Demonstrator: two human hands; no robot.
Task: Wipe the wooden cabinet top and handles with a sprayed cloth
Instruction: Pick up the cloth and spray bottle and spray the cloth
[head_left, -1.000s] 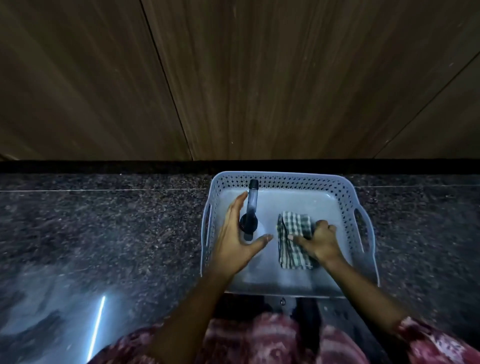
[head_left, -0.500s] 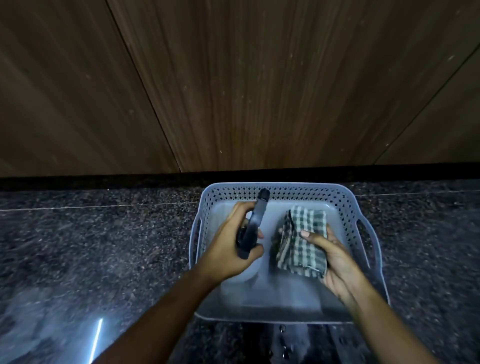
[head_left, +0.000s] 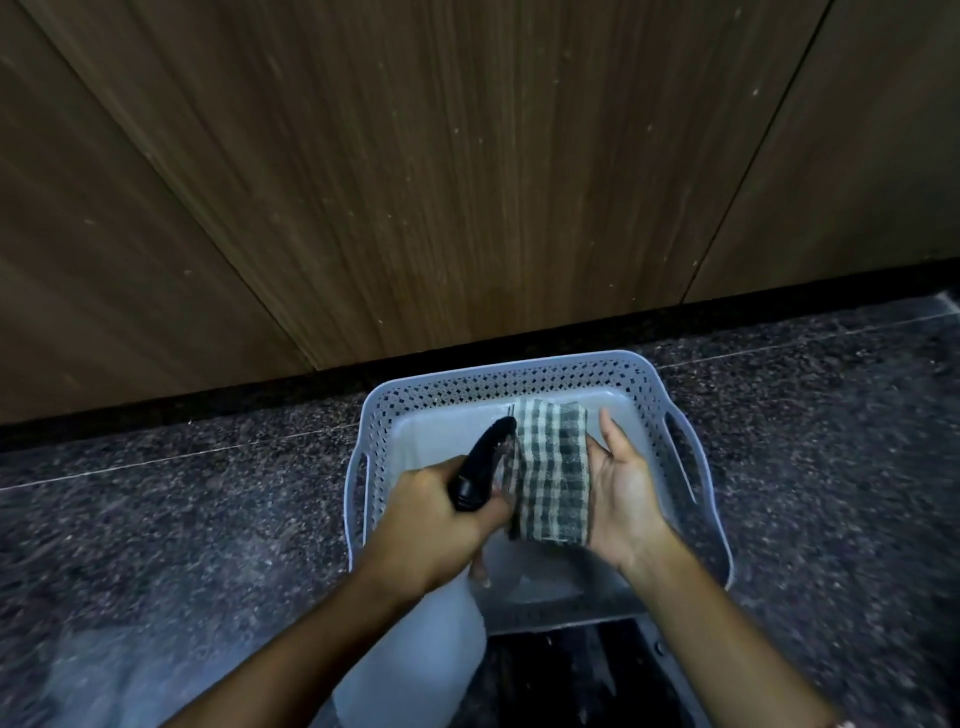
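My left hand is closed round the neck of a spray bottle, whose black trigger head points toward the cloth and whose pale body hangs below my wrist. A folded green-and-white checked cloth rests on the upturned palm of my right hand, right beside the nozzle. Both hands are raised over a grey perforated plastic basket. Brown wooden cabinet panels fill the upper part of the view.
The basket stands on a dark speckled stone floor, close to the black skirting strip at the foot of the cabinet. Cut-out handles are on the basket's left and right walls.
Both hands have lifted out of the basket: the left raised the spray bottle, the right raised the cloth and turned palm up. The bottle's nozzle now sits against the cloth.
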